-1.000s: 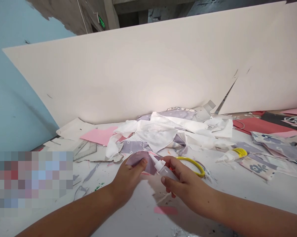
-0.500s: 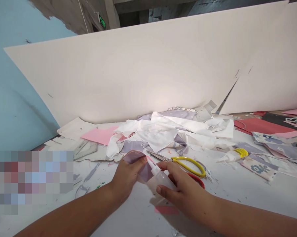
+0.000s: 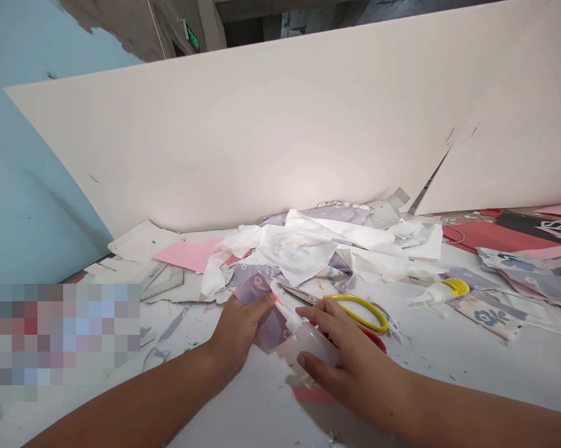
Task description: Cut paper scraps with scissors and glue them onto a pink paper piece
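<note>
I had the left hand (image 3: 236, 336) nearly closed in a pinch, its thumb laid over a purple flowered cloth (image 3: 268, 330) that stood up beyond the palm and hung down on its right side. The fingers behind the cloth were hidden from me. The right hand (image 3: 348, 354) was partly curled, thumb on the near side and fingers on the far side of a clear bottle (image 3: 315, 342) with a white nozzle. That bottle lay tilted in its grip, nozzle aimed at the left thumb and the cloth's upper edge; whether the tip touched, I couldn't tell. Just past the right hand, and partly covered by it, I saw scissors (image 3: 367, 313) with yellow and red handles, blades pointing left. A pink strip (image 3: 311, 394) lay on the table (image 3: 236, 404) below the right hand, near the wrist. Farther out to that hand's right sat another bottle (image 3: 441, 292) with a yellow label, next to a flowered piece (image 3: 490, 317). Beyond both hands lay a crumpled heap of white cloth (image 3: 299, 249), with a pink sheet (image 3: 187, 254) to its left.
</note>
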### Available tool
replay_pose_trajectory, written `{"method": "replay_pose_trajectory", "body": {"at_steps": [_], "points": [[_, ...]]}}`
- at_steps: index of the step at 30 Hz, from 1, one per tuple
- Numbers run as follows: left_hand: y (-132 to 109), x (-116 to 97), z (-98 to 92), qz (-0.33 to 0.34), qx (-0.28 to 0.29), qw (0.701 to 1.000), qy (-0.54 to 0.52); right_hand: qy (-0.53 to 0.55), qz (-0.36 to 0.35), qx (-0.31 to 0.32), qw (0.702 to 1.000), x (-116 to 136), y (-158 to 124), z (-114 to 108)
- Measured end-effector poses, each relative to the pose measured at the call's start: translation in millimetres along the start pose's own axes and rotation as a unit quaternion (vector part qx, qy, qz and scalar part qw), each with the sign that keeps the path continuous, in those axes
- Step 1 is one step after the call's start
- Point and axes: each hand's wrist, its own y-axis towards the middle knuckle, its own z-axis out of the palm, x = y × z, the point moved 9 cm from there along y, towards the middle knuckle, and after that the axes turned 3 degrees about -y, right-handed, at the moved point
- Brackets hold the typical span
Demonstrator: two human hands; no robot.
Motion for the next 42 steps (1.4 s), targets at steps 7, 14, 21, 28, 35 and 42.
{"method": "replay_pose_trajectory", "body": {"at_steps": [7, 14, 21, 28, 35, 42], "points": [[5, -1, -4.2, -0.004, -0.010, 1.000, 0.002, -0.035, -0.049, 0.007, 0.998, 7, 0, -3], [7, 4, -3.9, -0.020, 0.010, 1.000, -0.008, -0.051, -0.080, 0.008, 0.995, 12, -1, -8], [3, 3, 9.1, -0.053, 0.076, 0.996, -0.013, -0.053, -0.022, 0.032, 0.998, 16, -3, -14], [2, 3, 9.6, -0.061, 0.068, 0.996, -0.012, -0.086, -0.062, 0.020, 0.994, 20, -3, -10], [3, 5, 6.6, -0.070, 0.052, 0.996, 0.002, -0.109, -0.106, 0.005, 0.988, 22, -5, -9], [3, 6, 1.7, -0.077, 0.025, 0.996, 0.037, -0.130, -0.155, 0.026, 0.979, 32, -9, -2]]}}
